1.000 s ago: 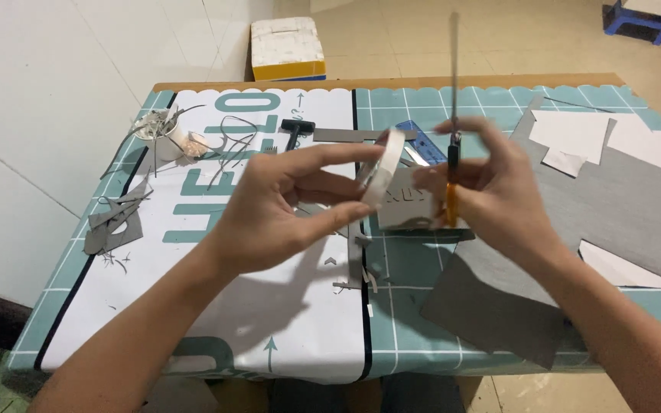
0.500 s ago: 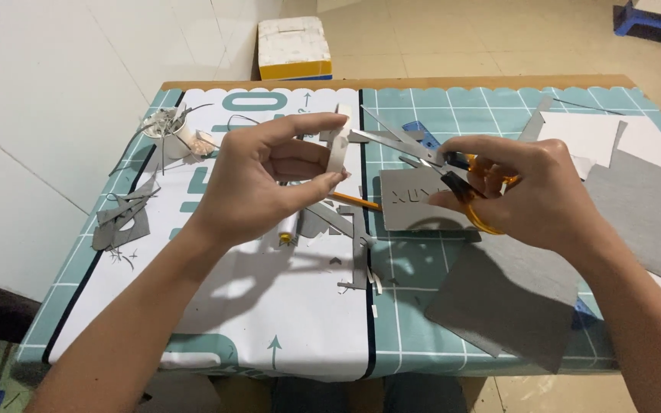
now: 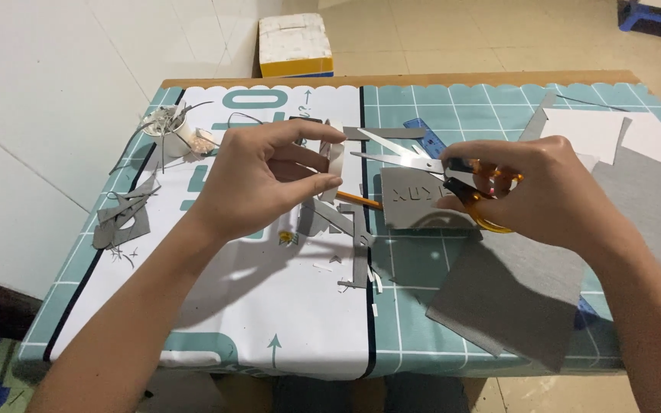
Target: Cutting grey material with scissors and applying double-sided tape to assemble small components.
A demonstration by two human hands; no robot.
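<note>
Scissors swung level, blades open toward the tape

Since the earlier frame, the scissors (image 3: 453,172) have tipped from upright to level. On the tabletop (image 3: 499,107), grey sheets (image 3: 510,298) lie toward its right edge. Near its middle, the right hand (image 3: 552,191) grips the orange handles; the left hand (image 3: 258,180) pinches a white tape roll (image 3: 336,164).

A white roll of tape (image 3: 336,170) stands on edge, pinched between thumb and fingers above the counter; orange-handled scissors (image 3: 453,174) just beside it, blades parted, tips pointing toward the roll
</note>
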